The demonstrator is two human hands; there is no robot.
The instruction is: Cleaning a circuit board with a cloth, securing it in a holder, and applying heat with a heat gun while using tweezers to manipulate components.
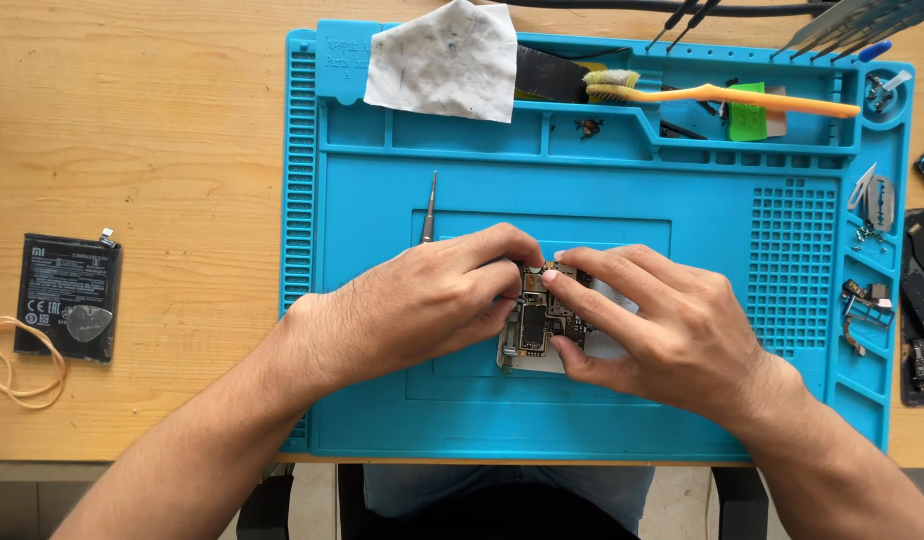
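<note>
You see a bright blue mat [462,420] on the tan wood-grain counter [132,130], an orange toothbrush [742,97] at one o'clock, a black battery [67,295] at nine.

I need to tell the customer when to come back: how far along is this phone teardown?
Done: the battery lies out on the wooden table, and small removed parts sit in the blue mat's side trays. In hand: the left hand and right hand both pinch the bare circuit board at mid-mat. Left: the board's own work; nothing looks reassembled, and the screwdriver lies idle.
</note>
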